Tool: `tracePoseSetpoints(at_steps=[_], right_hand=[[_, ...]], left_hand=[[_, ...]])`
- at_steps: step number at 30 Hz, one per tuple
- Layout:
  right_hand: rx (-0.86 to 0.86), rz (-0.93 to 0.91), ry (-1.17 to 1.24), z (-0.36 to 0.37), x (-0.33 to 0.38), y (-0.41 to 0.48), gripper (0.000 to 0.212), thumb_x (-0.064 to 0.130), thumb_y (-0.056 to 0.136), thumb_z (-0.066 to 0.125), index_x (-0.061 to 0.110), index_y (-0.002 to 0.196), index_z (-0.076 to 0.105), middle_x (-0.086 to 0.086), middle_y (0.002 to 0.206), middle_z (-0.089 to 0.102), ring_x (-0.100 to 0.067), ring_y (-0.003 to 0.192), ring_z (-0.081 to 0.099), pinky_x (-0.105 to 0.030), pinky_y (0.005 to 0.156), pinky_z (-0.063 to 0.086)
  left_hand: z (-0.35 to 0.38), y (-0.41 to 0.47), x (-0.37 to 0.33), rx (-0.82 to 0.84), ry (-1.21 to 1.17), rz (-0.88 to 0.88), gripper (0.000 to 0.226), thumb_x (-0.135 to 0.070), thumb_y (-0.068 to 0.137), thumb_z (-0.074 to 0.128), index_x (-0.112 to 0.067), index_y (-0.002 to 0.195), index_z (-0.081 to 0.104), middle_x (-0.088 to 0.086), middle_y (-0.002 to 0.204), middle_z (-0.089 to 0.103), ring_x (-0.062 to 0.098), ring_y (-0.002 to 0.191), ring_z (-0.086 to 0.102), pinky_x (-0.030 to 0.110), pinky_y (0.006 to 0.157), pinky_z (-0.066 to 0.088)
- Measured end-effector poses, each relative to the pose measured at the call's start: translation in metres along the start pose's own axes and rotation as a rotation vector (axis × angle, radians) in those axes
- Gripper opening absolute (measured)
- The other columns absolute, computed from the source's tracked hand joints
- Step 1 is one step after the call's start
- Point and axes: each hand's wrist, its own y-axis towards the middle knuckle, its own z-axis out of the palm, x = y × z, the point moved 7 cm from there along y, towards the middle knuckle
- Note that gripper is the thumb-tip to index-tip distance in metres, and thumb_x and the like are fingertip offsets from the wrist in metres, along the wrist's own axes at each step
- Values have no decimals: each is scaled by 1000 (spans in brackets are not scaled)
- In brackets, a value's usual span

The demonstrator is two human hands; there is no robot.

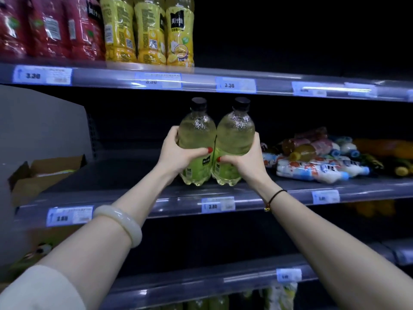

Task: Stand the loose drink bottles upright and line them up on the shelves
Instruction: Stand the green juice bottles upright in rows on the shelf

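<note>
Two pale green drink bottles with black caps stand upright side by side near the front edge of the middle shelf (125,177). My left hand (178,153) grips the left green bottle (196,130) from its left side. My right hand (241,162) wraps the right green bottle (235,133) from its right side. The two bottles touch each other. A pile of loose bottles (317,155), white, blue, red and yellow, lies flat on the same shelf to the right.
On the upper shelf (201,79) stand yellow bottles (147,30) and red bottles (47,27). An open cardboard box (42,173) sits at the left end of the middle shelf. Price tags line the shelf edges. Lower shelves hold more green bottles (214,304).
</note>
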Motion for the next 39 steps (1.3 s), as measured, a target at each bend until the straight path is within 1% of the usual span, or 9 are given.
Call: tracePoseSetpoints(at_steps=[7, 14, 17, 20, 22, 25, 32, 35, 39], right_hand=[[74, 84, 7, -83, 1, -45, 81, -12, 55, 80, 11, 120, 39, 1, 105, 58, -1, 91, 58, -7, 66, 49], [162, 215, -13, -177, -58, -115, 85, -7, 53, 84, 11, 124, 41, -5, 116, 63, -12, 104, 64, -29, 89, 53], [188, 301, -47, -201, -96, -147, 85, -4, 50, 86, 7, 123, 43, -7, 114, 64, -14, 102, 66, -35, 89, 55], [191, 415, -47, -214, -136, -184, 84, -9, 53, 84, 10, 122, 39, -3, 111, 61, -10, 101, 62, -26, 85, 53], [216, 487, -51, -216, -165, -207, 83, -9, 56, 82, 15, 122, 38, 0, 109, 60, -8, 98, 60, -16, 75, 50], [228, 564, -61, -216, -208, -233, 83, -6, 57, 82, 20, 122, 37, 0, 107, 60, -13, 100, 61, -20, 76, 48], [258, 646, -75, -211, -317, -282, 93, -3, 56, 85, 23, 130, 36, 0, 113, 61, -14, 105, 61, -30, 88, 52], [261, 667, -101, -208, -368, -303, 93, -4, 55, 87, 21, 130, 39, -2, 117, 61, -13, 107, 61, -27, 90, 51], [237, 641, -168, -196, -447, -327, 101, 31, 39, 95, 30, 128, 46, -2, 124, 55, -17, 117, 55, -43, 101, 47]], left_hand=[[60, -67, -38, 90, -34, -51, 61, -10, 55, 89, -12, 107, 57, -5, 93, 69, 0, 75, 66, 13, 59, 50], [144, -165, -12, 117, -47, -245, 61, -6, 59, 86, -19, 110, 54, -9, 96, 66, -2, 80, 65, 12, 63, 51], [169, -203, 23, 112, -49, -349, 63, -2, 58, 86, -18, 110, 54, -4, 99, 67, 8, 88, 66, 23, 75, 54], [184, -237, 62, 99, -20, -441, 63, -1, 57, 85, -16, 110, 54, 2, 102, 68, 18, 95, 66, 35, 85, 54], [193, -258, 90, 116, 2, -504, 64, -1, 58, 85, -17, 111, 53, 0, 102, 67, 16, 95, 65, 30, 82, 54], [202, -286, 130, 148, -17, -601, 68, -4, 61, 85, -21, 114, 46, -3, 105, 63, 11, 96, 61, 21, 75, 49], [219, -339, 239, 132, -1, -738, 84, -10, 59, 87, -21, 129, 42, 1, 120, 60, 14, 103, 61, 37, 90, 52], [229, -358, 287, 113, 42, -776, 82, -11, 61, 86, -27, 125, 37, -8, 117, 54, 13, 109, 53, 34, 97, 44], [240, -380, 356, 46, 67, -798, 80, -9, 59, 87, -23, 122, 40, -4, 110, 58, 19, 107, 57, 39, 97, 48]])
